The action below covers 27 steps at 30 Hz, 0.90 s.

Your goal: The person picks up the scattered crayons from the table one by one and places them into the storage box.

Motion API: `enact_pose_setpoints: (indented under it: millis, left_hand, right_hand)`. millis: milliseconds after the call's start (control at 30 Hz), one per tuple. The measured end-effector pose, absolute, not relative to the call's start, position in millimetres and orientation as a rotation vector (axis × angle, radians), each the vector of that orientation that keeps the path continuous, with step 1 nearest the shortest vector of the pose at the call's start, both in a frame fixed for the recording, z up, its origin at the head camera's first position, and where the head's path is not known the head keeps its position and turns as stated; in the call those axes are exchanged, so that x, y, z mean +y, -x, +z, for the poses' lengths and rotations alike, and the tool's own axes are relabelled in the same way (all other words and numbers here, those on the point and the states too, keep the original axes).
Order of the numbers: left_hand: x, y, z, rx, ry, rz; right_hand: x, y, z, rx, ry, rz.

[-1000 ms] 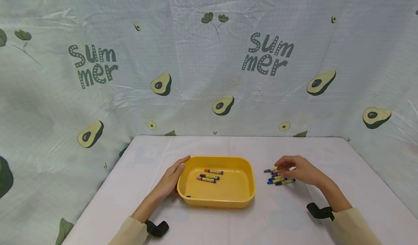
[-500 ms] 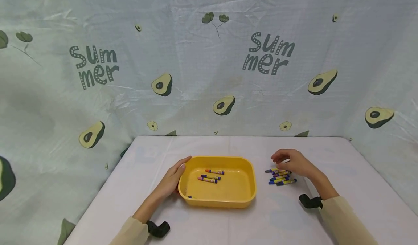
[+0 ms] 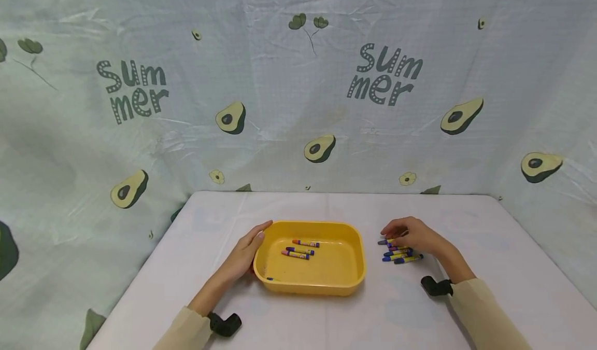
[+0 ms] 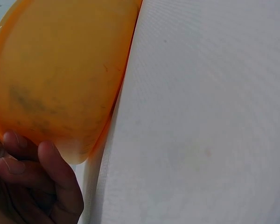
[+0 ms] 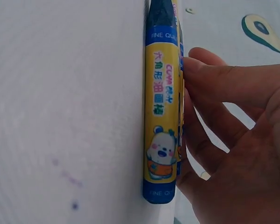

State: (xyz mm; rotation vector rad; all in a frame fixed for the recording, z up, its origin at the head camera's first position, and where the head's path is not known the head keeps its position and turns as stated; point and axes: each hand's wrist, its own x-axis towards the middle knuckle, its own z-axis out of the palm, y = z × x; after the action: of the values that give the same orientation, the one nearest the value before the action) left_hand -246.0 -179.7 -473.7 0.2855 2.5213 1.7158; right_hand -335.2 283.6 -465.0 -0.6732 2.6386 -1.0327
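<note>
A shallow yellow plastic tray (image 3: 308, 289) sits on the table with several crayons in it, among them an orange one (image 3: 305, 243) and a pink one (image 3: 295, 255). My left hand (image 3: 243, 254) holds the tray's left side, thumb at the rim; in the left wrist view curled fingers (image 4: 60, 172) touch its outer wall. Right of the tray lies a small heap of crayons (image 3: 396, 256). Over its far side is my right hand (image 3: 415, 234), fingers bent and low. A blue crayon (image 5: 161, 107) hides the fingertips in the right wrist view, so any grip there is unclear.
A white cloth covers the table (image 3: 326, 319). Behind and beside it hangs a pale curtain (image 3: 270, 80) printed with avocados and lettering. Each wrist bears a black camera mount, the left one (image 3: 225, 325) and the right one (image 3: 436, 287).
My right hand first rises away from the heap, then lowers slightly to the left at its far side. My left hand and the tray stay in place.
</note>
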Motion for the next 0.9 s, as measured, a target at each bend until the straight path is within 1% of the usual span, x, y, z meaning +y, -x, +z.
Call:
enact_pose_setpoints:
  millis: [333,733,900]
  left_hand:
    - [-179.2,246.0,-472.6,2.505,-0.279,1.725]
    - [-177.2,246.9,-471.3,2.532,-0.266,1.708]
    - [-176.6,247.9,-471.9,2.535,-0.257,1.708]
  right_hand:
    - [284.1,334.5,-462.6,2.621,0.720,-1.036]
    - [282.9,336.5,-458.5,2.683,0.654,-0.987]
    - [286.4,339.3,-455.7,2.711,0.714,-0.976]
